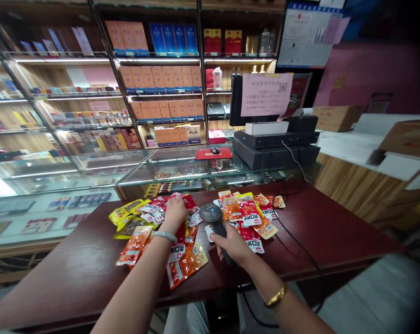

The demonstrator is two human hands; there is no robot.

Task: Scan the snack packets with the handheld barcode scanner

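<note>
Right hand (232, 242) fingers grip a scanner (215, 220); left hand (175, 211) lies flat on snack packets (182, 260) (print unreadable).

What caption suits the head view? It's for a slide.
Right hand grips a barcode scanner; left hand rests on snack packets.

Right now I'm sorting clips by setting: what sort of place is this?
Most likely a small shop's checkout counter. The right hand grips a dark handheld barcode scanner over small red and orange snack packets; lit shelves of boxed goods and a black till stand behind.
</note>
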